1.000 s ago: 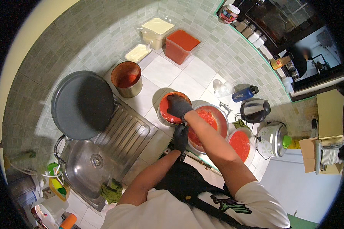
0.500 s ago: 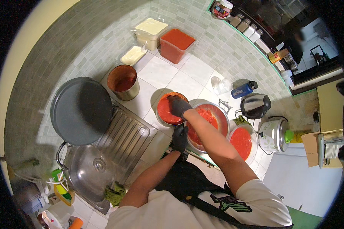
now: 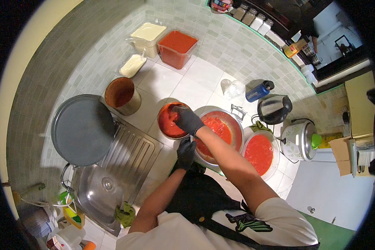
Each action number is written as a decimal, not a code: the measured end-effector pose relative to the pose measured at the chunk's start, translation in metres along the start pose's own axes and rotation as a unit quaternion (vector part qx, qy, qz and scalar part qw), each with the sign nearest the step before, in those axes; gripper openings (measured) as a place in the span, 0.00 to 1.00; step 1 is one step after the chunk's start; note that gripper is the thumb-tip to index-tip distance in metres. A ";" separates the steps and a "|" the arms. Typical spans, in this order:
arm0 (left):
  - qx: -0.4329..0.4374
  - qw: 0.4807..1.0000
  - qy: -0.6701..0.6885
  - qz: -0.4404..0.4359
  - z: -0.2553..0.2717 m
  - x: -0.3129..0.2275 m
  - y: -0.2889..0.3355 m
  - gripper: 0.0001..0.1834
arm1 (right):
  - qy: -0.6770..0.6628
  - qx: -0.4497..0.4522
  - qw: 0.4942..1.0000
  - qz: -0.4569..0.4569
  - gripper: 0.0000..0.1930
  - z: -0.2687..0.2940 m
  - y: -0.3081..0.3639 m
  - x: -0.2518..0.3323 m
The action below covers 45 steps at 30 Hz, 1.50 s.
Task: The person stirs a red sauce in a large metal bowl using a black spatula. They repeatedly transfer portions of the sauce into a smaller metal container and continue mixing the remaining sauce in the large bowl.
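Note:
Both my hands wear black gloves. My right hand (image 3: 187, 119) reaches into a small metal bowl of red sauce (image 3: 167, 123) on the white tiled counter, its fingers curled down in the sauce. My left hand (image 3: 185, 152) grips the near rim of a large metal bowl of red sauce (image 3: 233, 125) just right of the small one. A white bowl of red sauce (image 3: 260, 152) stands to the right of the large bowl.
A round dark pan (image 3: 82, 129) lies by the steel sink (image 3: 96, 191) and drainboard at left. An empty red-stained pot (image 3: 121, 95), a red tub (image 3: 177, 48) and cream tubs sit at the back. A kettle (image 3: 274, 109), a rice cooker (image 3: 300, 141) and a blue bottle (image 3: 258, 91) stand at right.
The camera view has shifted slightly. My right hand stays in the small bowl and my left hand stays on the large bowl's rim.

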<state>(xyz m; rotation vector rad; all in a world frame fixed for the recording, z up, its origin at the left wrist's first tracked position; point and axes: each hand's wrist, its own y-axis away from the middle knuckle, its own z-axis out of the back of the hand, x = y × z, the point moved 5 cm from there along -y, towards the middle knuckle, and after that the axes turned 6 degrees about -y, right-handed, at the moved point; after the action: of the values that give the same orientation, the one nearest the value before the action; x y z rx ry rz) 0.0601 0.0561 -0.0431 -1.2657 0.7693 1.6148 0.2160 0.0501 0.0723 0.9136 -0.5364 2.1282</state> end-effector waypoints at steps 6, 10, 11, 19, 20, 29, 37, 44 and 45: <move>-0.007 0.996 0.075 0.057 0.000 0.005 0.011 0.09 | -0.139 -0.001 0.984 -0.112 0.25 0.048 0.054 -0.019; 0.011 0.994 0.033 0.106 -0.002 0.001 0.012 0.10 | -0.114 0.026 0.971 -0.210 0.24 0.073 0.130 -0.074; -0.002 0.995 0.019 0.097 -0.002 -0.003 0.011 0.10 | -0.099 0.038 0.965 -0.240 0.24 0.071 0.149 -0.090; 0.005 0.984 -0.037 0.176 -0.003 -0.006 0.013 0.12 | -0.079 -0.031 0.978 -0.190 0.17 0.055 0.206 -0.138; 0.004 0.983 -0.044 0.181 -0.004 -0.005 0.013 0.12 | -0.084 -0.052 0.973 -0.210 0.16 0.061 0.207 -0.143; -0.103 0.979 -0.031 0.171 -0.013 -0.034 0.009 0.14 | 0.141 0.293 0.945 -0.030 0.17 -0.030 0.180 -0.194; -0.079 0.981 -0.053 0.167 -0.013 -0.028 0.007 0.13 | 0.125 0.266 0.948 -0.120 0.15 -0.065 0.180 -0.239; -0.079 0.981 -0.068 0.164 -0.019 -0.021 0.013 0.13 | 0.198 0.345 0.906 -0.146 0.17 -0.085 0.200 -0.252; -0.076 0.981 -0.071 0.163 -0.018 -0.021 0.013 0.13 | 0.180 0.317 0.918 -0.154 0.17 -0.086 0.205 -0.256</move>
<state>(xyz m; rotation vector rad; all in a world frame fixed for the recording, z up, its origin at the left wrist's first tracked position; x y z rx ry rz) 0.0564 0.0297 -0.0290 -1.1573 0.8071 2.0376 0.1409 -0.1473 -0.1925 0.8333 0.4902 2.1200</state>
